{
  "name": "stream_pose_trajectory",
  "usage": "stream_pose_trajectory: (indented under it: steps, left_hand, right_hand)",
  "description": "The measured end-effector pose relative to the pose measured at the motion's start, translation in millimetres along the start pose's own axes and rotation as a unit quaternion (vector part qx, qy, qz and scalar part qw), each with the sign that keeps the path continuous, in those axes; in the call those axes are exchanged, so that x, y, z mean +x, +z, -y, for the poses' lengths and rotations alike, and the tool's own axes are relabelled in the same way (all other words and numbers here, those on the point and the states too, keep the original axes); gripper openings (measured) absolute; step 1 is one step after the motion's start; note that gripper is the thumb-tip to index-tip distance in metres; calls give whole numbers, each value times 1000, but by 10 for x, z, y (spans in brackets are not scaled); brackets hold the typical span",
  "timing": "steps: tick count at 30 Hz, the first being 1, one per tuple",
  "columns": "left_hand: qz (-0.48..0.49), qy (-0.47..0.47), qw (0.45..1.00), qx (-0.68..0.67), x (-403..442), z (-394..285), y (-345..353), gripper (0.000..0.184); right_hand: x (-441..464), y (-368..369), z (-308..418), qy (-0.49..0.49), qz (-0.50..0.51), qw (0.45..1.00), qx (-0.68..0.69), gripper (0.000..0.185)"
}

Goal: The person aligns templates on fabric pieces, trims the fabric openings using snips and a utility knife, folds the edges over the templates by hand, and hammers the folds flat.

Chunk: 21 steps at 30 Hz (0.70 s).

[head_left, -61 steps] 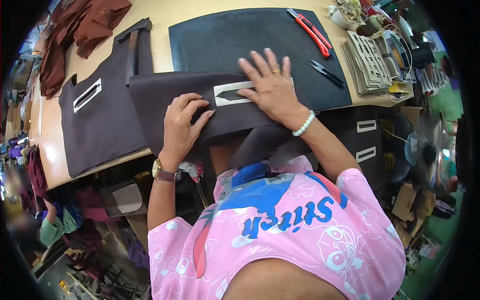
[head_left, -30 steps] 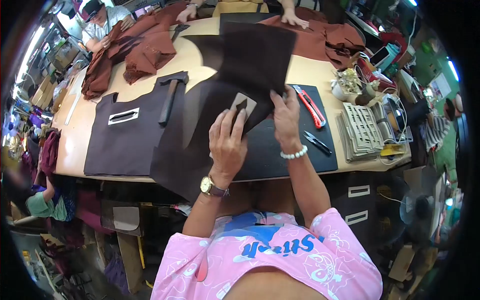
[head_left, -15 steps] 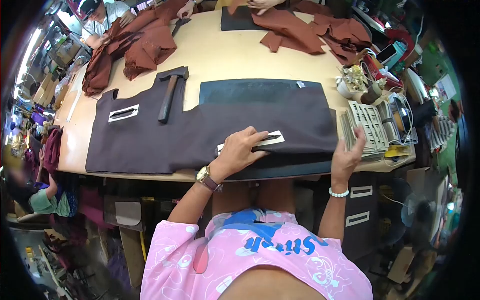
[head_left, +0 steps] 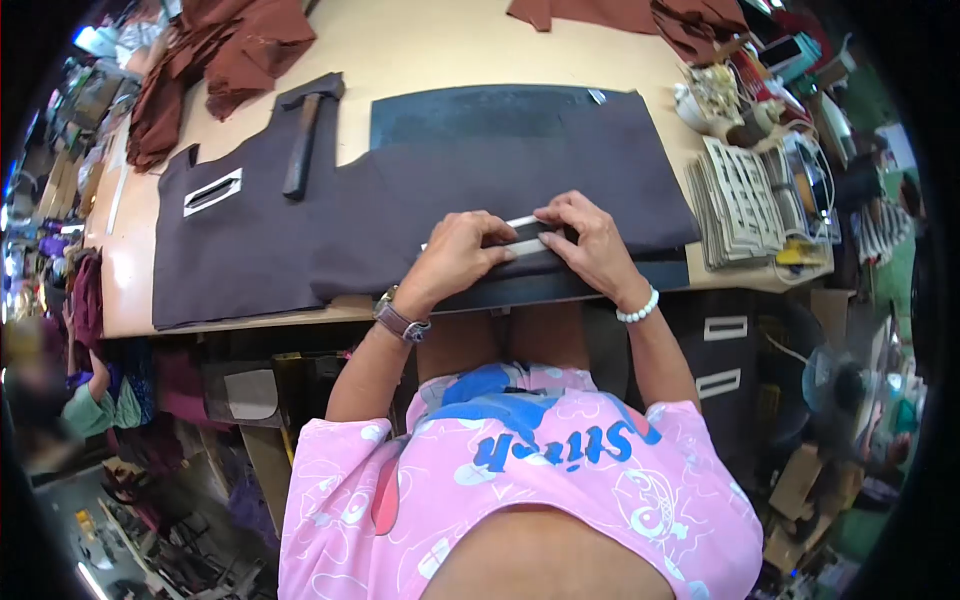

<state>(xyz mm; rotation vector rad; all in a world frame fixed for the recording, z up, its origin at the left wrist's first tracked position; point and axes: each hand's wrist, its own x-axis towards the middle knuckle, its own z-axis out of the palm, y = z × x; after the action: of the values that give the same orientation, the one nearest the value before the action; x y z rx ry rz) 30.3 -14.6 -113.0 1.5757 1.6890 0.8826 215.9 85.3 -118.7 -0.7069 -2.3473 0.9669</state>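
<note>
My left hand (head_left: 455,257), with a watch at its wrist, pinches the left end of a narrow white rectangular frame (head_left: 528,247). The thumb and fingers of my right hand (head_left: 592,247), with a bead bracelet on its wrist, close on the right end. The frame lies on a large dark brown leather-like panel (head_left: 390,185), with a dark strip inside its opening. My fingers cover both its ends. Farther left on the panel lies a similar white frame (head_left: 213,192) around a dark slit. A hammer (head_left: 302,150) rests on the panel between them.
Under the panel is a dark board (head_left: 455,112) on the pale table (head_left: 420,45). Stacked cream slotted pieces (head_left: 740,205) stand at the right, below a cluttered container (head_left: 712,95). Reddish-brown material (head_left: 245,60) lies at the far left.
My right hand has come left from the stacked pieces to the white frame's right end. My left hand stays at the left end. The view has tilted downward.
</note>
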Motion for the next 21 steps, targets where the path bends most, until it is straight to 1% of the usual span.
stream_pose_trajectory:
  steps: [2, 4, 6, 8, 10, 15, 18, 21]
  left_hand:
    - [-14, 8, 1000, 19, -14, -16, 21, 24]
    - [-30, 1, 1000, 7, -36, -35, 48, 22]
    - [-38, 1, 999, 12, -58, -28, 57, 20]
    - [-55, 31, 998, 16, -76, 20, 87, 17]
    - [-67, 53, 996, 19, -90, 48, 90, 16]
    - [-81, 64, 994, 34, -115, 60, 113, 15]
    - [-82, 64, 994, 34, -116, 58, 118, 15]
    - [-82, 70, 994, 34, -111, 64, 112, 16]
  right_hand:
    - [-31, -17, -9, -2, 6, 999, -48, 22]
    - [-36, -56, -56, -19, 13, 996, -81, 23]
    - [-47, -96, -103, -26, 30, 997, -66, 26]
    - [-59, -122, -92, -34, 37, 998, -49, 30]
    - [-63, -121, -77, -38, 37, 998, -42, 26]
    - [-93, -128, -98, -70, 43, 995, -50, 18]
    - [-109, -182, -190, -81, 72, 994, -12, 18]
    - [-70, -313, -154, -38, 119, 992, 15, 18]
